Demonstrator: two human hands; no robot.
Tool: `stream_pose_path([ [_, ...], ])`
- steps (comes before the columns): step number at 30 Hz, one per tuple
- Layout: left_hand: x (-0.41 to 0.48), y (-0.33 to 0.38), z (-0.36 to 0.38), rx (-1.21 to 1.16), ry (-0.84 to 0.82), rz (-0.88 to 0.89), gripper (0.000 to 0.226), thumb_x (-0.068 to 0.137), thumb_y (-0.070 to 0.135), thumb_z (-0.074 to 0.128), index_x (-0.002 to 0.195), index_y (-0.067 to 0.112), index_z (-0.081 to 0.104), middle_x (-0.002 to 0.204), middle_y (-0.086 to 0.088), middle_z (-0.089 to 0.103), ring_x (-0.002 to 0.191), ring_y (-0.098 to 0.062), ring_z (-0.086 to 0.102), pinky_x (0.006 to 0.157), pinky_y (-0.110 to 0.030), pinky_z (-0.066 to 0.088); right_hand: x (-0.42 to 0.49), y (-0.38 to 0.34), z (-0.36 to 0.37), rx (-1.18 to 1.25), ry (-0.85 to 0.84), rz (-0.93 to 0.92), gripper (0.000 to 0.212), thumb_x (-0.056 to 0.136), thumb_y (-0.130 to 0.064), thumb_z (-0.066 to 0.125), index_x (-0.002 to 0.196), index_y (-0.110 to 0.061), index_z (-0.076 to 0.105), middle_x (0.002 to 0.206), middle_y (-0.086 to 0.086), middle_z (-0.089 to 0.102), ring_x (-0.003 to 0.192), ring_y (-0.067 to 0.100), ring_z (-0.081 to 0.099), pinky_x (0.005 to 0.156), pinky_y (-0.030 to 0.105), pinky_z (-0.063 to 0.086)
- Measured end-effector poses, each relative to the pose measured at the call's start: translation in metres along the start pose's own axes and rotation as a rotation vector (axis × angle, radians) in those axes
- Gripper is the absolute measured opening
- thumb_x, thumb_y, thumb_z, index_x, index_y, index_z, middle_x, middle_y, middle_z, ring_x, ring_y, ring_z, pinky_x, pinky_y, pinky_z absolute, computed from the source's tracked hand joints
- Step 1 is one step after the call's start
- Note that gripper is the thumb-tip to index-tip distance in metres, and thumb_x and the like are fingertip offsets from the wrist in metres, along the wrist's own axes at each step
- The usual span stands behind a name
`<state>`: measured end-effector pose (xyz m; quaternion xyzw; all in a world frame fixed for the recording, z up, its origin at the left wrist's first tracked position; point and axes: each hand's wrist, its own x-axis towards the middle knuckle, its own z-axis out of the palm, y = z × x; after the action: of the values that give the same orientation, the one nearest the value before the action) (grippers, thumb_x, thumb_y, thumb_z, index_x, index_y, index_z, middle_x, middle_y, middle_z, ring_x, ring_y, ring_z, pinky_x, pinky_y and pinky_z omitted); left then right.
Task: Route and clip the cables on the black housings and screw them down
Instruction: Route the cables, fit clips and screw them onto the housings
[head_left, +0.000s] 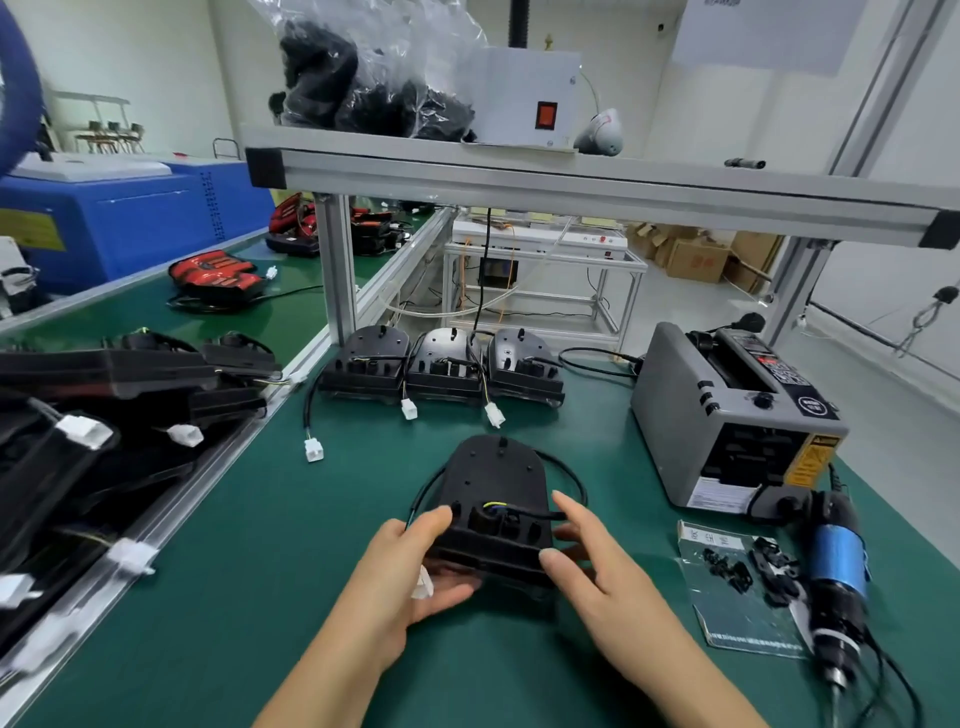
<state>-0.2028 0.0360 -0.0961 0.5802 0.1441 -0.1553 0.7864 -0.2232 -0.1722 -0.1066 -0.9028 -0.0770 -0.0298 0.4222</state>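
You hold the black housing (496, 483) at the near middle of the green bench (260, 545). Your left hand (415, 561) is curled round its left end, and your right hand (602, 577) pinches its right end between thumb and fingers. Its black cable (571, 475) loops behind it, and the electric screwdriver (836, 561) lies by the bench's right edge.

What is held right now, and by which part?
The black plastic housing, at its near, thick end: left hand grips the left corner, right hand the right corner.
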Motion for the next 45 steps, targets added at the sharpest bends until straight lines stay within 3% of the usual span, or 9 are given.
stream_pose_path([
  [5, -0.012, 0.007, -0.012, 0.330, -0.063, -0.090, 0.047, 0.081, 0.037, 0.071, 0.101, 0.001, 0.049, 0.082, -0.021, 0.069, 0.063, -0.033, 0.069, 0.057, -0.037, 0.057, 0.001, 0.001, 0.001, -0.075, -0.003, 0.022, 0.045, 0.092, -0.049, 0.046, 0.135, -0.052, 0.031, 0.125, -0.022, 0.045, 0.110, -0.007, 0.043, 0.092, 0.019, 0.034],
  [10, -0.013, 0.014, -0.018, 0.757, -0.124, -0.054, 0.045, 0.085, 0.048, 0.062, 0.089, 0.008, 0.041, 0.065, -0.014, 0.069, 0.057, -0.027, 0.069, 0.049, -0.027, 0.052, -0.008, -0.001, -0.003, -0.102, 0.008, 0.040, 0.021, 0.090, -0.043, 0.053, 0.101, -0.059, 0.043, 0.110, -0.022, 0.056, 0.100, -0.006, 0.051, 0.087, 0.020, 0.040],
  [16, -0.016, 0.018, -0.033, 0.868, -0.170, -0.034, 0.031, 0.093, 0.034, 0.058, 0.086, 0.007, 0.044, 0.057, -0.008, 0.065, 0.048, -0.022, 0.063, 0.041, -0.022, 0.046, -0.024, 0.001, -0.007, -0.164, 0.001, 0.038, 0.021, 0.090, -0.037, 0.058, 0.103, -0.050, 0.048, 0.100, -0.023, 0.063, 0.094, -0.004, 0.056, 0.086, 0.024, 0.046],
  [20, -0.016, 0.022, -0.044, 1.055, 0.061, 0.049, 0.025, 0.091, 0.038, 0.057, 0.094, 0.015, 0.051, 0.064, 0.002, 0.066, 0.052, -0.017, 0.060, 0.050, -0.026, 0.049, -0.030, 0.001, -0.009, -0.227, -0.014, 0.034, 0.028, 0.089, -0.035, 0.060, 0.105, -0.053, 0.045, 0.100, -0.026, 0.062, 0.094, -0.004, 0.057, 0.085, 0.023, 0.046],
  [23, -0.018, 0.013, -0.042, 1.468, 0.404, 0.434, 0.031, 0.090, 0.047, 0.054, 0.117, 0.031, 0.053, 0.094, 0.010, 0.053, 0.093, -0.015, 0.057, 0.076, -0.032, 0.048, -0.032, 0.000, -0.010, -0.256, -0.007, 0.023, 0.033, 0.089, -0.032, 0.060, 0.108, -0.054, 0.044, 0.100, -0.028, 0.062, 0.097, -0.006, 0.056, 0.086, 0.022, 0.045],
  [26, -0.025, 0.003, -0.022, 1.298, 0.216, 0.721, 0.038, 0.089, 0.043, 0.057, 0.126, 0.032, 0.057, 0.118, 0.018, 0.049, 0.118, -0.007, 0.043, 0.094, -0.024, 0.038, -0.033, 0.001, -0.009, -0.274, 0.016, 0.004, 0.031, 0.090, -0.036, 0.058, 0.111, -0.056, 0.046, 0.094, -0.028, 0.060, 0.090, -0.004, 0.054, 0.081, 0.020, 0.043],
  [32, -0.023, -0.018, 0.002, 1.257, 0.018, 0.725, 0.061, 0.088, 0.048, 0.058, 0.143, 0.038, 0.032, 0.140, 0.034, 0.013, 0.135, 0.014, 0.004, 0.106, -0.006, 0.004, -0.043, 0.005, -0.003, -0.241, 0.064, -0.056, 0.031, 0.091, -0.035, 0.059, 0.115, -0.054, 0.054, 0.083, -0.017, 0.050, 0.089, -0.001, 0.050, 0.079, 0.014, 0.038],
  [38, -0.032, -0.030, 0.002, 1.276, 0.003, 0.847, 0.053, 0.089, 0.045, 0.057, 0.139, 0.042, 0.038, 0.136, 0.036, 0.022, 0.133, 0.015, 0.008, 0.098, 0.006, -0.003, -0.052, 0.006, -0.001, -0.329, 0.369, -0.182, 0.017, 0.083, -0.041, 0.060, 0.093, -0.034, 0.072, 0.086, -0.013, 0.051, 0.087, 0.009, 0.043, 0.074, 0.024, 0.042],
  [45, -0.041, -0.037, 0.014, 1.054, 0.066, 0.922, 0.035, 0.086, 0.034, 0.052, 0.117, 0.030, 0.068, 0.119, 0.019, 0.062, 0.126, -0.001, 0.042, 0.101, 0.002, 0.015, -0.043, -0.008, -0.009, -0.295, 0.302, -0.283, 0.025, 0.085, -0.045, 0.050, 0.090, -0.030, 0.070, 0.088, -0.023, 0.060, 0.090, 0.009, 0.050, 0.078, 0.037, 0.045],
])
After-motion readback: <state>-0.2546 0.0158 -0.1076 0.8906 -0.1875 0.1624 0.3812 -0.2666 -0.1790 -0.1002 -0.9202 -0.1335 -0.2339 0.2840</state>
